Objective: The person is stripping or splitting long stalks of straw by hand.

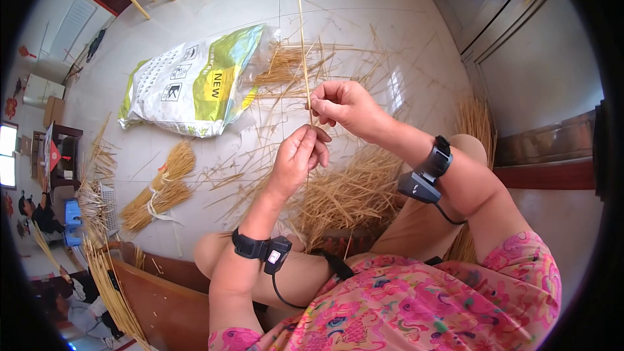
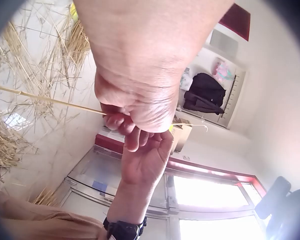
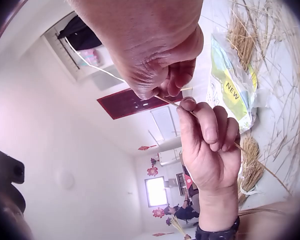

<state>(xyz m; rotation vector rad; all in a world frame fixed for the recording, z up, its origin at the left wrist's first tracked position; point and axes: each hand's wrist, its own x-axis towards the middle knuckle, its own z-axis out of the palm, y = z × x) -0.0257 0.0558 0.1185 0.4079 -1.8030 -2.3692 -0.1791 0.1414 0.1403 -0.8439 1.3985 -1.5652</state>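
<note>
A long pale straw stalk (image 1: 303,39) stretches up from between both hands in the head view. My left hand (image 1: 296,159) pinches its lower part between thumb and fingers. Just above, my right hand (image 1: 348,107) pinches the same stalk with curled fingers. In the right wrist view, the stalk (image 3: 167,101) bridges the short gap between the fingertips of the two hands, and its lower end passes behind the left hand's fingers. From the left wrist, the stalk (image 2: 50,100) runs off to the left, while the palms hide part of the grip.
Loose straw (image 1: 351,188) is heaped by the person's legs and scattered over the tiled floor. A white and green bag (image 1: 175,84) with straw at its mouth lies ahead. Left of the legs are a tied straw bundle (image 1: 159,188) and a wooden board (image 1: 162,299).
</note>
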